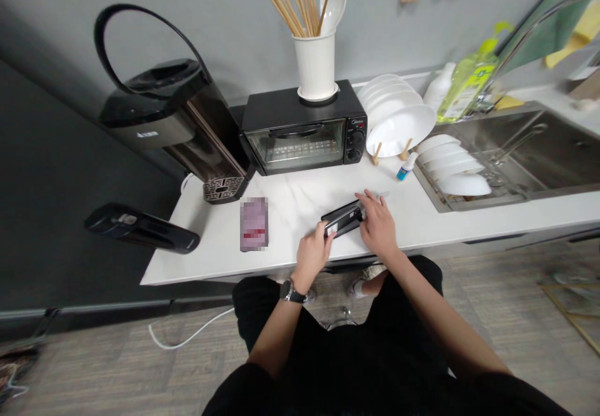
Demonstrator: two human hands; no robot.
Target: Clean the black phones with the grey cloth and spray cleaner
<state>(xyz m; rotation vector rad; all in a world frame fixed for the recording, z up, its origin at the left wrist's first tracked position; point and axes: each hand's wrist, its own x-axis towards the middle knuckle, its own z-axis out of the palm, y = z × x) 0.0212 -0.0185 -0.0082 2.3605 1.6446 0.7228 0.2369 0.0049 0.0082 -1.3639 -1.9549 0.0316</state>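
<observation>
Just in front of me, over the counter's front part, is a slim black device (344, 219) with small white labels; its exact kind is unclear. My left hand (313, 253), a watch on its wrist, is closed on the device's left end, thumb on top. My right hand (379, 225) is closed around its right end, fingers bent over it and partly hiding it. A thin, clear piece (383, 195) shows by the right fingertips, too faint to name. Another dark flat part (338, 210) lies right behind the device.
A blurred-out purple rectangle (254, 223) lies left on the white counter (290, 241), near a black cylindrical appliance (145, 232) and a tall dispenser (187, 122). Behind stand a toaster oven (300, 144), white plates (400, 122) and a small bottle (405, 167). A sink (539, 135) is right.
</observation>
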